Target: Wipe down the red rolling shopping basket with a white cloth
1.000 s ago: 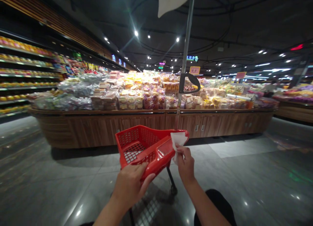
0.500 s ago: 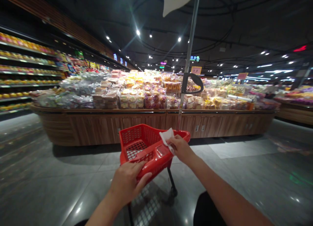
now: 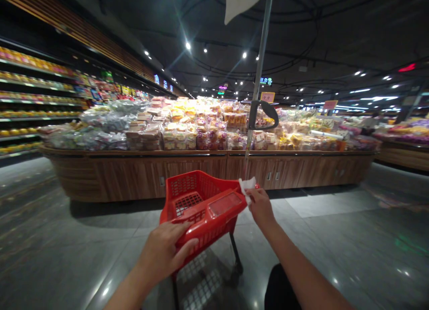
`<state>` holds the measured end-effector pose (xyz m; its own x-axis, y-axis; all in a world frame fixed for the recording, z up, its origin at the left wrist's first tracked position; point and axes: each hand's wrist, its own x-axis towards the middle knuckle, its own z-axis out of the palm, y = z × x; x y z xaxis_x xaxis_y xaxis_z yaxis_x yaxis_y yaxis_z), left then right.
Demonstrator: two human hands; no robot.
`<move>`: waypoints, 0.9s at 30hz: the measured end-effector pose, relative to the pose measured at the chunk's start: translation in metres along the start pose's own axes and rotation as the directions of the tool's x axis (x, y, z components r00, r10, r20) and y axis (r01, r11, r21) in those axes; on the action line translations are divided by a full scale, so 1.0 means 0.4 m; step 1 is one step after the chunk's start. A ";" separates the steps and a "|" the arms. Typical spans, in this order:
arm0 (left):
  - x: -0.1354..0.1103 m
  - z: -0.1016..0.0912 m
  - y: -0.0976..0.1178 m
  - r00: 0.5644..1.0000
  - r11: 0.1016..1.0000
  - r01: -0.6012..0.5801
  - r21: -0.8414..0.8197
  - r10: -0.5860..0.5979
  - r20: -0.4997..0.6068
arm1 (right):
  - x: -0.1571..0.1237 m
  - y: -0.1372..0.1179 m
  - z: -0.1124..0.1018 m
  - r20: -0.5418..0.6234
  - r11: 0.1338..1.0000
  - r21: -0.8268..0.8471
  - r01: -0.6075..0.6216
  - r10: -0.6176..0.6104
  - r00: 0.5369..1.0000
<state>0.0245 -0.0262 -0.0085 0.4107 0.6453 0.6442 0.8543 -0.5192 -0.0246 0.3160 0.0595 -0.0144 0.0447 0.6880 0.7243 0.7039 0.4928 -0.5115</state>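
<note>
Pinching white tissue (image 3: 247, 188) against a red mesh cart basket (image 3: 197, 184)

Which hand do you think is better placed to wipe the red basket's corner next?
Probably the right hand: its fingers pinch a white wipe at the basket's corner, while the left hand grips the basket's side.

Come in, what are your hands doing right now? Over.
Left hand gripping red shopping basket. Right hand pinching white wipe at its rim. Metal pole beyond it.
</note>
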 end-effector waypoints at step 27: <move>0.141 0.052 0.176 0.904 0.877 0.337 0.343 -0.404 0.143 | -0.151 0.058 0.109 -0.326 0.924 0.382 -0.035 0.170 0.930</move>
<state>0.1144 -0.0147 0.0104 0.0717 0.8728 0.4827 0.9968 -0.0450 -0.0666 0.2987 0.0527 -0.0904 0.3925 0.5500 0.7372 0.3780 0.6342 -0.6744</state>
